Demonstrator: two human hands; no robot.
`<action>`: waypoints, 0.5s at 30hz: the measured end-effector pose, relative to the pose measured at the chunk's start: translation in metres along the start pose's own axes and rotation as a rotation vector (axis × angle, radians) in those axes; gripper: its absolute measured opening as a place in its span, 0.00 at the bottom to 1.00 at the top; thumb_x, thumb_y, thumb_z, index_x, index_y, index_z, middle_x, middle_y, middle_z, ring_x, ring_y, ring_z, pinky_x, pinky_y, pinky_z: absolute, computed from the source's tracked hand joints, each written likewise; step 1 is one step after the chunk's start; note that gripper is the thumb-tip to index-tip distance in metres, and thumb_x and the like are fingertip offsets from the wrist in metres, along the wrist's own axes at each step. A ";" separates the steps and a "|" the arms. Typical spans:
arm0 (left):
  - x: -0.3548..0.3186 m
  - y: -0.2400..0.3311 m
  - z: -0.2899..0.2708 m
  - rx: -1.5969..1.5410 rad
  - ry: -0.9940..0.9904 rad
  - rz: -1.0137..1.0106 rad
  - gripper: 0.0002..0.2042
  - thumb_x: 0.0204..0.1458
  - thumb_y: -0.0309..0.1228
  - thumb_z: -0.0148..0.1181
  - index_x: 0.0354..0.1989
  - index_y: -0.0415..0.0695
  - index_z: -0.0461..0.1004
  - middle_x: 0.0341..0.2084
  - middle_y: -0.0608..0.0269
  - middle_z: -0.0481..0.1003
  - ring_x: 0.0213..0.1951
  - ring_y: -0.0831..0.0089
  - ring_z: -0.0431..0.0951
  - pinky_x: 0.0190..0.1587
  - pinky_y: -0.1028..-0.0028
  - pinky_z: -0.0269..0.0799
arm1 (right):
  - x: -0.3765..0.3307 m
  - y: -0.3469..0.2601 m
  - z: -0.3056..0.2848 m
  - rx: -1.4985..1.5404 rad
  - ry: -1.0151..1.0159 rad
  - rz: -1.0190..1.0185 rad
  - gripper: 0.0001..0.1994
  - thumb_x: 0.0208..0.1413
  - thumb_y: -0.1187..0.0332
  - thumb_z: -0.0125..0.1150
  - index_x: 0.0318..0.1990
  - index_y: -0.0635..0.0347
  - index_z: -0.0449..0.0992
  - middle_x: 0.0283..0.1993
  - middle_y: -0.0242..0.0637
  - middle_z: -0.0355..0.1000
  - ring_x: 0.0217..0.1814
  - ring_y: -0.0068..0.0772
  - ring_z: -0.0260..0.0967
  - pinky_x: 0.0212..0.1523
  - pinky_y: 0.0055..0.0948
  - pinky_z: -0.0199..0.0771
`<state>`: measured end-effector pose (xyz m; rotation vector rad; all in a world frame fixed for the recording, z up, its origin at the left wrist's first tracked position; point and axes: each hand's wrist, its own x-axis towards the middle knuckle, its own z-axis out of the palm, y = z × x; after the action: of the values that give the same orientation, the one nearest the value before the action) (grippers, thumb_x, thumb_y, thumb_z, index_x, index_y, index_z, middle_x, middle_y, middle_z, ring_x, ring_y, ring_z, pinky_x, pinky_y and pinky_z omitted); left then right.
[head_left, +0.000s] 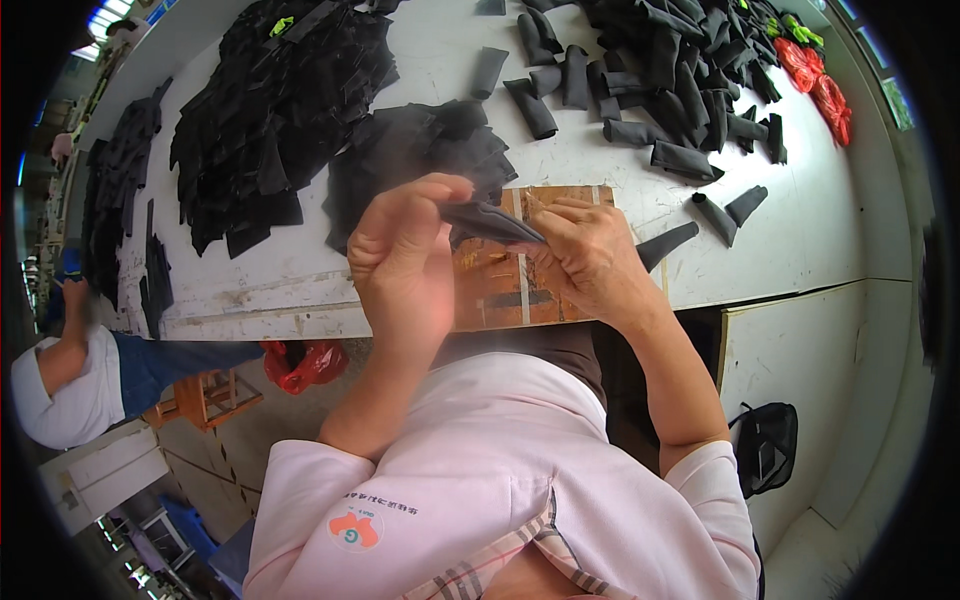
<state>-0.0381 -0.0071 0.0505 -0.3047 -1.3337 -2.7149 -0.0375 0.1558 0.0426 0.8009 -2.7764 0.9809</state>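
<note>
A small dark grey fabric piece (488, 219) stretches between my hands, just above a brown taped cardboard sheet (492, 290) at the table's near edge. My right hand (590, 255) pinches its right end with bent fingers. At its other end, my left hand (400, 265) is curled, thumb and forefinger beside the fabric edge; its lower fingers are partly hidden. A dark rolled fabric tube (667, 243) lies right beside my right wrist. Beyond my left hand spreads a pile of flat dark fabric pieces (420, 150).
A larger heap of flat black pieces (285, 120) covers the far left of the white table (790, 230). Many rolled dark tubes (690, 90) lie at the far right, near red plastic bags (815, 85). Another person (75, 385) is at the left, and a black bag (768, 447) hangs at the right.
</note>
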 end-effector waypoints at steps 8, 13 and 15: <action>-0.002 -0.008 -0.008 0.166 -0.104 0.004 0.07 0.51 0.28 0.52 0.31 0.37 0.72 0.31 0.57 0.73 0.34 0.76 0.71 0.41 0.78 0.65 | -0.010 0.006 0.014 0.050 0.067 -0.023 0.12 0.37 0.65 0.64 0.21 0.60 0.66 0.17 0.38 0.64 0.22 0.41 0.65 0.21 0.33 0.62; 0.015 -0.011 -0.014 0.314 -0.140 -0.100 0.08 0.52 0.28 0.51 0.30 0.36 0.72 0.31 0.54 0.73 0.34 0.74 0.72 0.43 0.74 0.64 | -0.005 0.007 0.013 0.173 0.049 -0.021 0.13 0.44 0.66 0.60 0.19 0.62 0.64 0.15 0.39 0.62 0.18 0.38 0.62 0.19 0.32 0.60; 0.044 -0.029 -0.029 0.838 -0.110 0.050 0.07 0.48 0.25 0.52 0.33 0.36 0.72 0.31 0.51 0.73 0.35 0.69 0.73 0.43 0.74 0.65 | 0.005 -0.002 -0.013 0.518 0.063 0.082 0.15 0.50 0.62 0.54 0.19 0.62 0.65 0.13 0.34 0.58 0.16 0.33 0.59 0.18 0.29 0.58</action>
<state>-0.0897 -0.0126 0.0202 -0.3842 -2.2733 -1.8746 -0.0417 0.1607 0.0552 0.6883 -2.5403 1.7452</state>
